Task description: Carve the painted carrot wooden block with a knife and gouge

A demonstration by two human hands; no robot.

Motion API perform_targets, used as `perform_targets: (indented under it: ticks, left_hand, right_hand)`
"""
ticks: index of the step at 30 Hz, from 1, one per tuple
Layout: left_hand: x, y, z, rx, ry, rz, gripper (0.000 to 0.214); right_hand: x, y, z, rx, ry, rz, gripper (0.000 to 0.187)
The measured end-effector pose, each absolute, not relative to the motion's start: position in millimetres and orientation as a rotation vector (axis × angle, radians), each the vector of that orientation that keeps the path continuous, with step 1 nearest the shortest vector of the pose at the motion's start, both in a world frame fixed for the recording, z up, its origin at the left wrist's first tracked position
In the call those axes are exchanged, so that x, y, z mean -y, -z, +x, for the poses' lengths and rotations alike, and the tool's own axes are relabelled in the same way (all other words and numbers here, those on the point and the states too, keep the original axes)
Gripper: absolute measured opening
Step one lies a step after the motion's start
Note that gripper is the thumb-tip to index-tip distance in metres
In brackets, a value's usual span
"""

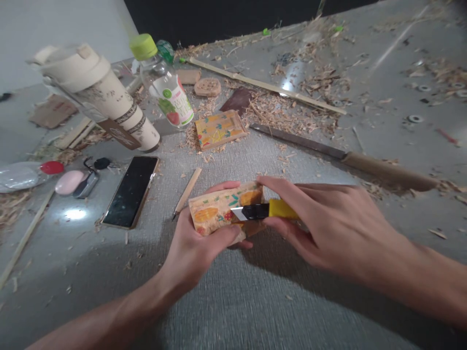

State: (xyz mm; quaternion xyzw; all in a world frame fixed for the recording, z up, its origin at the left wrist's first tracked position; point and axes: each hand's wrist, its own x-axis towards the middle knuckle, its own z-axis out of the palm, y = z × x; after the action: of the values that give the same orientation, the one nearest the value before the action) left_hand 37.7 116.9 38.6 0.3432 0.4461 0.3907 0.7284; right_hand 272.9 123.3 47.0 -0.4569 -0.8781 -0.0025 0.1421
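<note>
My left hand (pixel 204 238) grips a small painted wooden block (pixel 222 204) with orange, green and red fruit patterns, thumb along its near side and fingers behind. In my right hand (pixel 310 218) is a yellow and black utility knife (pixel 280 209), held between thumb and fingers. Its blade points left and lies over the block's patterned face; whether the edge is cutting in I cannot tell. A fingertip of the right hand rests by the block's upper right corner. Just beyond lies a second painted wooden piece (pixel 221 129), flat on the table, and a pencil (pixel 188 192) lies left of the block.
A phone (pixel 131 192), a tilted-looking cream tumbler (pixel 105 97) and a clear bottle (pixel 170 92) with a lime cap stand or lie to the left. A long file (pixel 302 141) with a wooden handle lies at right. Wood shavings (pixel 270 116) and a thin strip (pixel 251 82) cover the back.
</note>
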Motion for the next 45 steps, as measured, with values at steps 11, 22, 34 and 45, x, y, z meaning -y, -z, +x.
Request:
perform_targets:
  ticks: [11,22,34,45]
  left_hand:
    - [-114.2,-38.9,37.9,-0.969,-0.885,0.718,0.067]
    - [-116.0,-40.2,36.3,-0.948,-0.865,0.697,0.067]
    - [-121.0,-31.9,24.7,-0.805,-0.853,0.648,0.062]
    - [-119.5,-31.0,25.5,-0.673,-0.804,0.665,0.052]
  right_hand:
    - [-123.0,-42.1,268.0,2.508,0.099,-1.294,0.039]
    - [-124.9,-39.3,266.9,2.482,0.312,-1.202,0.038]
    - [-133.1,-42.0,271.2,2.497,0.235,-1.13,0.038]
    - [-140.5,-47.2,278.3,2.497,0.228,-1.054,0.031]
